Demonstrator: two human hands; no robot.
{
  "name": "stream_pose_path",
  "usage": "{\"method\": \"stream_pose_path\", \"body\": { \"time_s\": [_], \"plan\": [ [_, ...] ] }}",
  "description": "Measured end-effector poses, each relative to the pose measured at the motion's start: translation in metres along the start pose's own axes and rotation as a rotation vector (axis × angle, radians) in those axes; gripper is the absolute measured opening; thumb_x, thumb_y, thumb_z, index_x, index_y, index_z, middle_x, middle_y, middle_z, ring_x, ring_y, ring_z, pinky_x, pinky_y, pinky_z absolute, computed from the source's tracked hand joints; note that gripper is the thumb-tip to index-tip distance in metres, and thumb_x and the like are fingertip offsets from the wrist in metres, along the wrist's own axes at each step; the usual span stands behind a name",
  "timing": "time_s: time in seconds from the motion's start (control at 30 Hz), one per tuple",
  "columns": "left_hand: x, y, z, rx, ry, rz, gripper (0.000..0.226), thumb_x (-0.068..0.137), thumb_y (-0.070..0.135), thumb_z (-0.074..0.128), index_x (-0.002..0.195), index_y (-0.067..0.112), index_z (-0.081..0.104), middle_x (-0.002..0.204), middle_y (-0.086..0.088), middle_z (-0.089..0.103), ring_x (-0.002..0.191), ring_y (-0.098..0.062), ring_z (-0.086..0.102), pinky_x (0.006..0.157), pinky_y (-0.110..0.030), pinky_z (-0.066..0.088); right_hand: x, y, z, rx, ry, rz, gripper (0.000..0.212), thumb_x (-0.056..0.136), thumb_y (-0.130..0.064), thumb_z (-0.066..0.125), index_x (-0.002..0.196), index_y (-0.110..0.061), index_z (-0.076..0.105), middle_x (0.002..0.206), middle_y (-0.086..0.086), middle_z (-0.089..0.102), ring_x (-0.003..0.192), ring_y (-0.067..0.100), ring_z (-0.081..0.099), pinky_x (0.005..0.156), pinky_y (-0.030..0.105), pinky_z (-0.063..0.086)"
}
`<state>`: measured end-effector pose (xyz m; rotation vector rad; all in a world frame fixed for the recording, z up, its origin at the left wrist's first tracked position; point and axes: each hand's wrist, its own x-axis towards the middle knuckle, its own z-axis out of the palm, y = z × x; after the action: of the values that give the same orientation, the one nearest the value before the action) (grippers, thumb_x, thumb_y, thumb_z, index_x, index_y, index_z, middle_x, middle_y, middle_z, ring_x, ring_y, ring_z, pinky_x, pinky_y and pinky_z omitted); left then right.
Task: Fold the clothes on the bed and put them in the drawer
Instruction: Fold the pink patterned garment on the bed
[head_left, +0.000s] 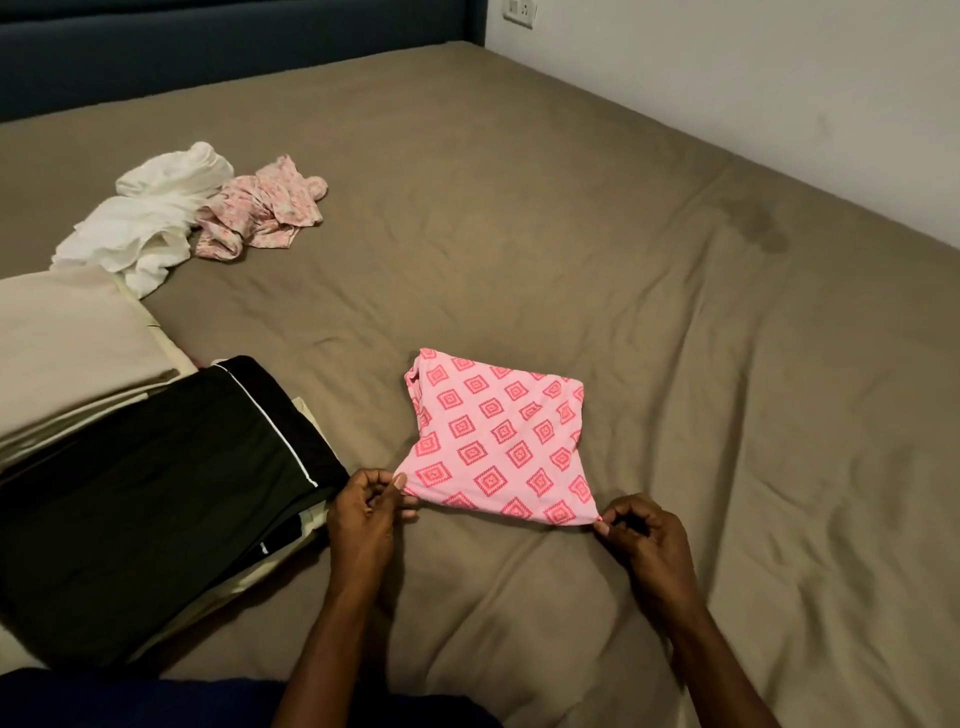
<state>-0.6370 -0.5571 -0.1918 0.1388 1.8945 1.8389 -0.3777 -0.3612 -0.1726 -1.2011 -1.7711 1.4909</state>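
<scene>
A pink garment with a red diamond pattern (498, 439) lies partly folded on the brown bed sheet (571, 234). My left hand (366, 512) pinches its near left corner. My right hand (641, 530) pinches its near right corner, and the near edge is stretched between the two. A crumpled white garment (150, 218) and a crumpled pink floral garment (265, 210) lie unfolded at the far left of the bed. No drawer is in view.
A stack of folded clothes sits at the left: a black piece (156, 493) on top and beige fabric (67, 343) behind it. A dark headboard (208, 47) runs along the back. A white wall (779, 104) borders the bed's right side.
</scene>
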Motion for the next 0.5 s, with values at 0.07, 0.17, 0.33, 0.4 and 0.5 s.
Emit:
{"method": "stream_pose_path", "body": {
  "time_s": [0.07,0.17,0.33,0.4,0.5],
  "plan": [
    [-0.003,-0.003,0.007,-0.047,0.087,-0.004,0.007,0.099,0.014,0.065,0.100,0.007,0.067,0.082,-0.012,0.075,0.073,-0.028,0.072,0.068,-0.034,0.061,0.000,0.001,0.004,0.024,0.052,0.007,0.019,0.079,0.012,0.077,0.073,-0.006,0.070,0.070,0.018,0.059,0.057,0.018,0.048,0.052,0.029,0.036],
    [-0.003,-0.002,0.010,-0.051,0.121,0.004,0.008,0.100,0.010,0.063,0.102,0.004,0.068,0.084,-0.015,0.075,0.071,-0.024,0.071,0.066,-0.027,0.061,0.002,0.005,0.006,0.040,0.075,0.028,0.019,0.077,0.014,0.076,0.073,-0.003,0.069,0.070,0.020,0.057,0.056,0.018,0.048,0.050,0.027,0.036],
    [-0.003,0.005,0.003,-0.064,0.047,0.001,0.005,0.098,0.007,0.065,0.100,0.005,0.070,0.088,-0.020,0.075,0.070,-0.021,0.070,0.065,-0.024,0.061,0.004,0.005,0.001,0.023,0.040,0.032,0.017,0.077,0.014,0.076,0.074,0.000,0.069,0.069,0.018,0.057,0.056,0.018,0.050,0.050,0.027,0.038],
    [-0.003,0.008,-0.001,-0.022,0.001,0.009,0.008,0.098,0.006,0.064,0.102,0.005,0.070,0.085,-0.016,0.076,0.073,-0.023,0.071,0.067,-0.024,0.061,0.003,0.003,0.000,-0.013,0.021,0.031,0.018,0.077,0.014,0.076,0.073,-0.002,0.070,0.070,0.016,0.059,0.057,0.018,0.051,0.051,0.028,0.039],
    [-0.017,0.015,-0.003,0.216,-0.024,0.100,0.014,0.102,0.011,0.060,0.101,0.018,0.071,0.083,-0.004,0.076,0.080,-0.023,0.073,0.075,-0.033,0.062,0.002,-0.009,-0.003,-0.130,-0.043,0.051,0.018,0.078,0.010,0.078,0.074,-0.007,0.072,0.072,0.015,0.064,0.058,0.019,0.055,0.054,0.029,0.043]
  ]
}}
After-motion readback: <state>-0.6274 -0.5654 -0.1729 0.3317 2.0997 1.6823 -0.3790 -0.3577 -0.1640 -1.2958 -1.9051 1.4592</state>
